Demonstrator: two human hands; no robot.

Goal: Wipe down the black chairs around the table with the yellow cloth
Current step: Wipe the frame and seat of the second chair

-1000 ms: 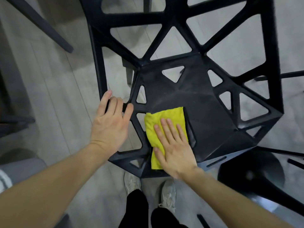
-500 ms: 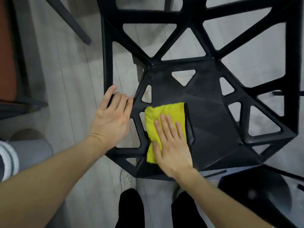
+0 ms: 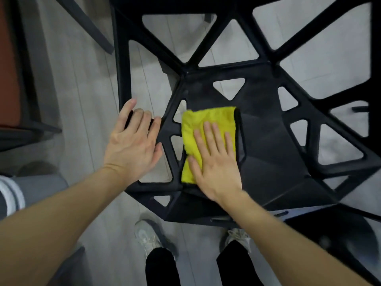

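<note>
A black chair (image 3: 268, 141) with triangular cut-outs fills the view from above. A folded yellow cloth (image 3: 206, 118) lies on the left part of its seat. My right hand (image 3: 216, 164) presses flat on the cloth, fingers spread and pointing toward the backrest. The cloth's far edge and left side show beyond my fingers. My left hand (image 3: 132, 145) rests on the chair's left side frame, fingers laid over the bar and holding nothing else.
A second black seat (image 3: 340, 244) sits at the lower right, close to the chair's front corner. A dark slanted leg (image 3: 86, 23) crosses the upper left. My shoes (image 3: 148, 238) stand on grey plank floor just in front of the chair.
My right hand has slid the cloth a little further toward the backrest. My left hand has stayed on the side frame, its fingers lying flatter.
</note>
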